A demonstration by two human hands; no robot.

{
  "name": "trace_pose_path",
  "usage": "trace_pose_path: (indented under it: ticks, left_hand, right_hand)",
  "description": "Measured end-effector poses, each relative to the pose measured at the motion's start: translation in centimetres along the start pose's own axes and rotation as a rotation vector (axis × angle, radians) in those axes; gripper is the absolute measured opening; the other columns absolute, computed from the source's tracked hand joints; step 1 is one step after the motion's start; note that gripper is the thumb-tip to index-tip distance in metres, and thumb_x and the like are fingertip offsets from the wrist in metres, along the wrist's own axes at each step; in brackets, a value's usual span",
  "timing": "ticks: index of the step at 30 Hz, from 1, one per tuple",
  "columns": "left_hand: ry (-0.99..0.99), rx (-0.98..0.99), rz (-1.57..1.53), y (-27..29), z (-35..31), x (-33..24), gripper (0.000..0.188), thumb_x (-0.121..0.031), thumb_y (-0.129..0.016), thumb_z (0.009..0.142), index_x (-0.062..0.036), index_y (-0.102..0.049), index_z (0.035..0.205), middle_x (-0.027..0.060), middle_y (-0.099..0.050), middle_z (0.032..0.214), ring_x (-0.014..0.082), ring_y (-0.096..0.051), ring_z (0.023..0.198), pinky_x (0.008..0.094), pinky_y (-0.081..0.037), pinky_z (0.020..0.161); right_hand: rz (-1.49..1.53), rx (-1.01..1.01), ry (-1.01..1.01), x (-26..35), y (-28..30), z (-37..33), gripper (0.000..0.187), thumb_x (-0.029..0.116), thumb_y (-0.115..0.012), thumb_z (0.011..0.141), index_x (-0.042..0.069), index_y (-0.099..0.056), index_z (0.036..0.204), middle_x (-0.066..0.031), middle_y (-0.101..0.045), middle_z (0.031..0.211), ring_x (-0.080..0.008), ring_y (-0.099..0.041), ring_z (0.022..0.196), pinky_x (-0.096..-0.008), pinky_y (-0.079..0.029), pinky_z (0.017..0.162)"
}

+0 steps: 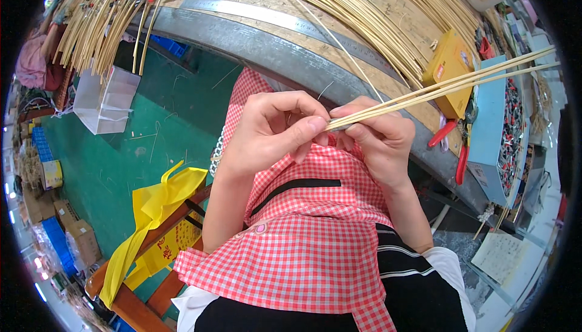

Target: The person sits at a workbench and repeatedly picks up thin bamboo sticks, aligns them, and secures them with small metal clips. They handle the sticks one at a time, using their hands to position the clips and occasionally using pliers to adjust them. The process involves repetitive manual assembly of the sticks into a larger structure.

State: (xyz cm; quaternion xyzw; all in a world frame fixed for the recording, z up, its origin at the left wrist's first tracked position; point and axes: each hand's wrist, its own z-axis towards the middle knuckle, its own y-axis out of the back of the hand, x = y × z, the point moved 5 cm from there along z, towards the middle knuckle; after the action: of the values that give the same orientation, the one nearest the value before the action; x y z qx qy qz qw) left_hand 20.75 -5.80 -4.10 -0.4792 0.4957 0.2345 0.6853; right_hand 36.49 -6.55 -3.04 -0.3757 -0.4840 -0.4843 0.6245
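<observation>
A few long, thin pale sticks (436, 91) run from my fingers out to the right, over the table's edge. My right hand (385, 138) is closed round them close to their near ends. My left hand (276, 129) pinches at those tips, thumb against bent fingers. Something small and grey shows between the two hands, too covered by the fingers to name. Both hands are above my red-and-white checked apron (309, 235).
On the wooden workbench (415, 35) lie bundles of long sticks (339, 4) and a steel ruler (254, 12). To the right are a yellow box (451, 68), red-handled pliers (464, 150) and a blue box (488, 162) of small parts. A wooden chair (136, 305) stands left.
</observation>
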Motion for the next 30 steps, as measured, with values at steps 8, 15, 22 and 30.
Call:
trace_pose_path:
  ticks: [8,15,22,30]
  left_hand:
    - [-0.009,0.045,0.065,0.4,0.0,-0.2,0.009,-0.004,-0.057,0.089,0.0043,-0.061,0.088,0.0021,-0.06,0.073,0.0034,-0.052,0.061,0.0162,-0.04,0.051]
    - [-0.023,-0.011,0.057,-0.5,0.1,-0.4,0.016,-0.013,-0.061,0.086,0.0029,-0.059,0.085,0.004,-0.055,0.075,0.0072,-0.047,0.062,0.0197,-0.034,0.052]
    - [-0.071,-0.009,0.078,-0.6,0.2,-0.4,0.017,-0.014,-0.058,0.088,0.0027,-0.058,0.087,0.0036,-0.055,0.077,0.0069,-0.047,0.065,0.0192,-0.034,0.054]
    - [-0.134,0.009,0.22,0.6,0.1,-0.4,0.012,-0.006,-0.065,0.086,0.0034,-0.06,0.09,0.0013,-0.058,0.077,0.0043,-0.051,0.066,0.0179,-0.04,0.056]
  right_hand:
    - [0.096,0.057,0.022,0.2,-0.2,0.1,0.021,-0.008,-0.061,0.081,-0.006,-0.068,0.1,-0.0122,-0.068,0.086,-0.0102,-0.058,0.062,-0.0207,-0.046,0.055]
    - [0.1,0.025,0.021,0.2,-0.1,0.0,0.022,-0.009,-0.061,0.079,-0.006,-0.069,0.099,-0.0118,-0.067,0.084,-0.01,-0.058,0.061,-0.0207,-0.046,0.053]
    - [0.101,-0.003,-0.012,-0.2,0.0,-0.1,0.02,-0.008,-0.061,0.081,-0.003,-0.069,0.099,-0.0103,-0.066,0.081,-0.0092,-0.059,0.062,-0.0207,-0.047,0.054]
    - [-0.131,0.035,0.028,-0.1,-0.2,0.1,0.024,-0.003,-0.064,0.082,-0.001,-0.067,0.106,-0.0091,-0.065,0.092,-0.0128,-0.063,0.078,-0.0244,-0.051,0.067]
